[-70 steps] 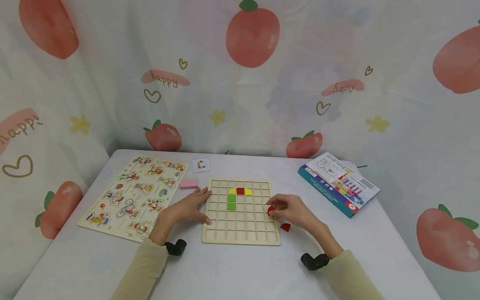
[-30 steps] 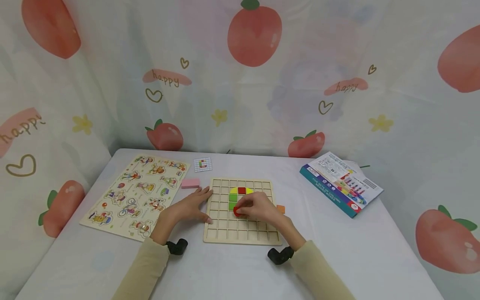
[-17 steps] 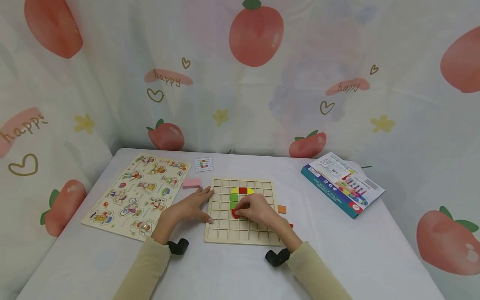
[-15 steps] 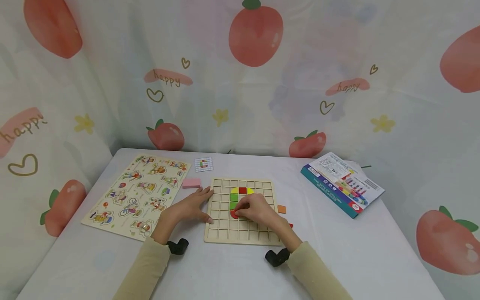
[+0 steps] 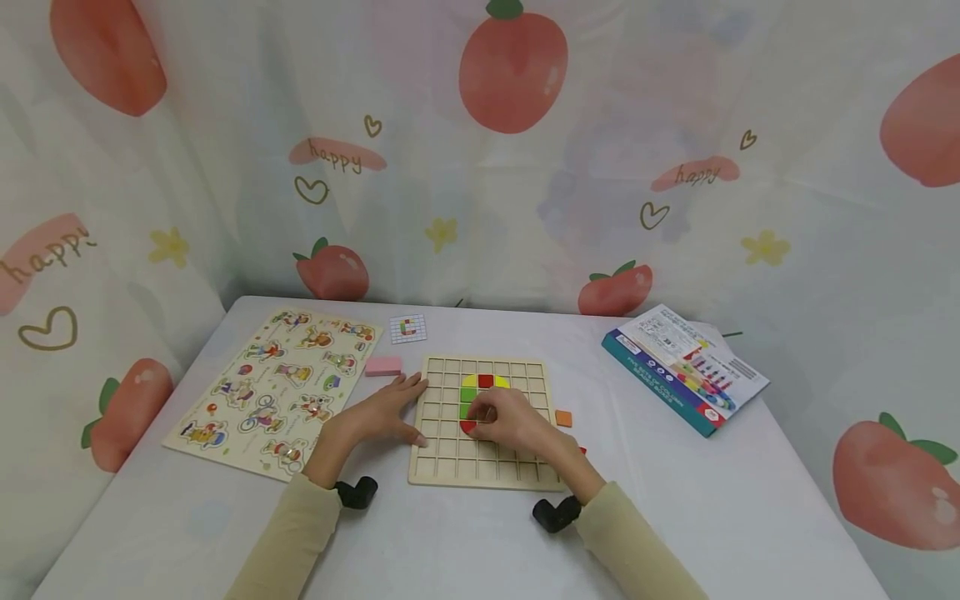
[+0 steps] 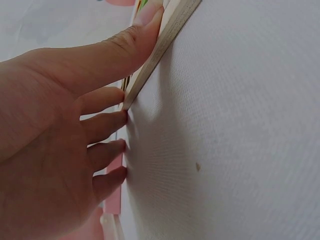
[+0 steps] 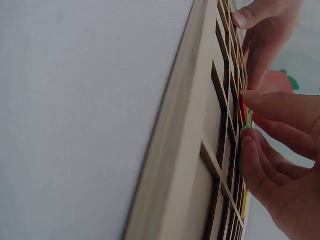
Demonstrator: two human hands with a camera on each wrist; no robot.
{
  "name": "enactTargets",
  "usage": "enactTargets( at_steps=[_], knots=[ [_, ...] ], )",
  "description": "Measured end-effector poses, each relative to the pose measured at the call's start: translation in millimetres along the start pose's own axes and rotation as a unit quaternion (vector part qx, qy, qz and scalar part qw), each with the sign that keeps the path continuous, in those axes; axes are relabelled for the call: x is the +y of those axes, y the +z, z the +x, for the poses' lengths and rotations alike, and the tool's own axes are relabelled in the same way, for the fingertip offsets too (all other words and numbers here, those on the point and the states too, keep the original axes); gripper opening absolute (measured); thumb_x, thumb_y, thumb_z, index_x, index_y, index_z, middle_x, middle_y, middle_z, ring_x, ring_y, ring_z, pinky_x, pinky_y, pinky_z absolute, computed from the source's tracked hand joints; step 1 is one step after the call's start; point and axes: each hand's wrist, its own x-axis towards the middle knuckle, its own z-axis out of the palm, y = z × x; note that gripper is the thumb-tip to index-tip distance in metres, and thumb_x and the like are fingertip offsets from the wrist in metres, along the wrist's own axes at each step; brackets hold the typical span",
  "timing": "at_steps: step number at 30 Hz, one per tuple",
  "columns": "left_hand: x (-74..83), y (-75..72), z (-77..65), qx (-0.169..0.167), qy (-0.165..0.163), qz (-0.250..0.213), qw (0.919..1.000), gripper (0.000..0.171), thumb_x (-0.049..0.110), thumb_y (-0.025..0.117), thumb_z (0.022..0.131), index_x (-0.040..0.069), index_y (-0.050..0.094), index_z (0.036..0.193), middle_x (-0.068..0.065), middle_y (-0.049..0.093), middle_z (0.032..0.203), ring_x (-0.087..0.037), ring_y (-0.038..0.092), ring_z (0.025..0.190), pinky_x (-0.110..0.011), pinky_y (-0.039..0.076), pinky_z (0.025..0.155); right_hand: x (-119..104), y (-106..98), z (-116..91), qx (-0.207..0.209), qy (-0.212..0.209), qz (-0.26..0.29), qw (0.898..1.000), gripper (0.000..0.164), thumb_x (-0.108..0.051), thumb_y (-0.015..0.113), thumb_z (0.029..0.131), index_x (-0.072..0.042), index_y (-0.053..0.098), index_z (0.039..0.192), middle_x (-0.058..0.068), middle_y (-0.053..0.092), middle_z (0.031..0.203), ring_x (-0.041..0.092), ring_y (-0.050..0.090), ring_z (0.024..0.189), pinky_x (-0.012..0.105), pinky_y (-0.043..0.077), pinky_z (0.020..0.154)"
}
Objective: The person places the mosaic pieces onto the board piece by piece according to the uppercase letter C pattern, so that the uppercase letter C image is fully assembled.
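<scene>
A light wooden grid board (image 5: 442,471) lies on the table. My left hand (image 5: 375,417) rests along its left edge, fingers spread, with the thumb (image 6: 147,25) on the rim. Over the board, my right hand (image 5: 513,421) is bent with thumb and fingertips apart, the thumb touching a red rounded tile (image 5: 467,427) that lies in a cell. Just above it are a green tile (image 5: 465,410), partly under the fingers, and another green tile (image 5: 468,395). The top of the column has a yellow rounded tile (image 5: 468,381), a red square tile (image 5: 486,381) and a second yellow one (image 5: 503,382).
Right of the board lie an orange square tile (image 5: 564,419) and a red piece (image 5: 582,451), mostly hidden by the right wrist. A pattern card (image 5: 408,328), a pink block (image 5: 383,366) and a picture puzzle board (image 5: 273,383) lie left; a box (image 5: 682,367) sits at the right.
The right hand has carried the red rounded tile from the board's right side to the cell below the green tiles. Its fingertips have since parted from the tile. The left hand stays put.
</scene>
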Motion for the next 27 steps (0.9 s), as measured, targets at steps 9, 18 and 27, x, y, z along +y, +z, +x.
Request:
enactTargets(
  at_steps=[9, 18, 27],
  knots=[
    [0.5, -0.7, 0.3, 0.0, 0.003, -0.001, 1.0, 0.101, 0.03, 0.088, 0.082, 0.009, 0.031, 0.162, -0.011, 0.019, 0.172, -0.035, 0.007, 0.161, -0.057, 0.016, 0.128, 16.8, -11.7, -15.0, 0.015, 0.005, 0.029, 0.999, 0.019, -0.017, 0.081, 0.089, -0.012, 0.076, 0.106, -0.004, 0.069, 0.092, 0.011, 0.06, 0.081, 0.023, 0.053, 0.072],
    [-0.8, 0.7, -0.9, 0.001, -0.001, -0.003, 1.0, 0.101, 0.029, 0.088, 0.082, 0.009, 0.03, 0.162, -0.011, 0.019, 0.173, -0.035, 0.007, 0.161, -0.057, 0.016, 0.128, 34.2, -35.8, -37.3, 0.055, 0.07, 0.034, 0.995, 0.018, -0.015, 0.076, 0.092, -0.013, 0.076, 0.11, -0.002, 0.067, 0.094, 0.016, 0.056, 0.081, 0.021, 0.049, 0.068],
    [-3.4, 2.1, -0.1, 0.01, 0.006, -0.004, 0.9999, 0.101, 0.032, 0.088, 0.081, 0.01, 0.032, 0.162, -0.009, 0.02, 0.172, -0.035, 0.008, 0.161, -0.057, 0.017, 0.128, 66.4, -57.7, -60.0, 0.077, 0.111, 0.01, 0.991, 0.023, -0.016, 0.076, 0.092, -0.012, 0.075, 0.114, 0.001, 0.068, 0.099, 0.017, 0.055, 0.083, 0.021, 0.048, 0.064]
  ],
)
